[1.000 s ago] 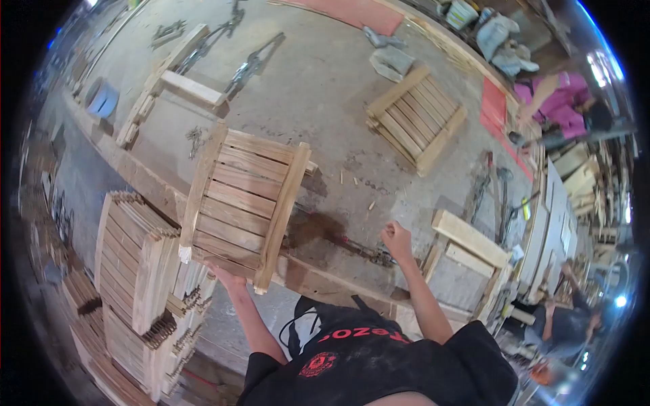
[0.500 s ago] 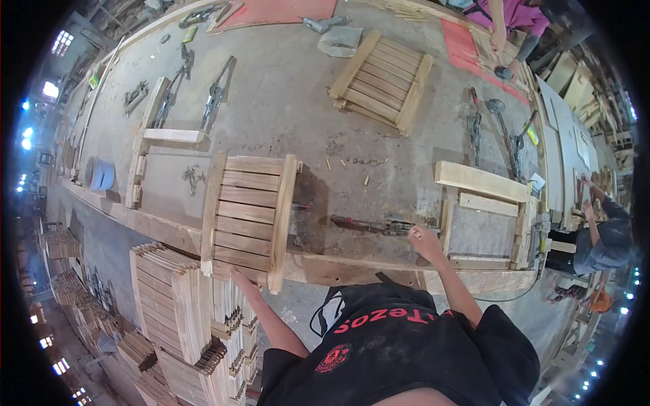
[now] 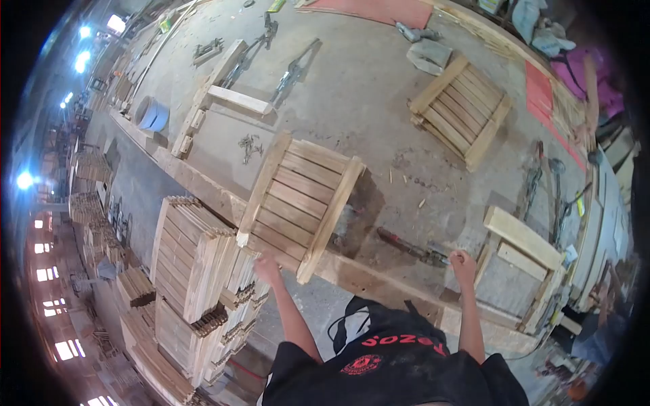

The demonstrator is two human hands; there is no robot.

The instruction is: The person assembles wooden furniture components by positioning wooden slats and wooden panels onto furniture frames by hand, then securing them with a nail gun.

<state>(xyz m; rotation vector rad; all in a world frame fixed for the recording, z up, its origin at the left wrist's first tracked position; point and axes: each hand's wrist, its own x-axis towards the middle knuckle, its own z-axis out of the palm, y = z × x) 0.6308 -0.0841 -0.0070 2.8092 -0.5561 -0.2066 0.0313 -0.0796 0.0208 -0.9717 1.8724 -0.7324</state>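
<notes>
A slatted wooden panel [image 3: 298, 203] with two thicker side rails lies across the front edge of the workbench [image 3: 379, 274]. At its near end is my left hand [image 3: 269, 269], close against the edge of the last slat, its fingers blurred. My right hand [image 3: 463, 264] is closed, fingers curled together, just above the end of a bar clamp [image 3: 413, 247] on the bench; what it holds, if anything, is too small to make out. Right of that hand, a wooden jig frame [image 3: 518, 254] sits on the bench.
Stacked slatted panels [image 3: 196, 264] stand beside the bench at left. Farther back lie another slatted panel [image 3: 462, 111], a nail gun [image 3: 416, 32], more clamps [image 3: 296, 71] and a loose heap of small metal pieces [image 3: 250, 147]. A bucket [image 3: 151, 114] sits near the edge. A person in pink [image 3: 596, 81] is at far right.
The view has turned and tilted, so the bench contents appear farther right. My left hand has shifted a little along the panel's near end; my right hand stays closed by the clamp.
</notes>
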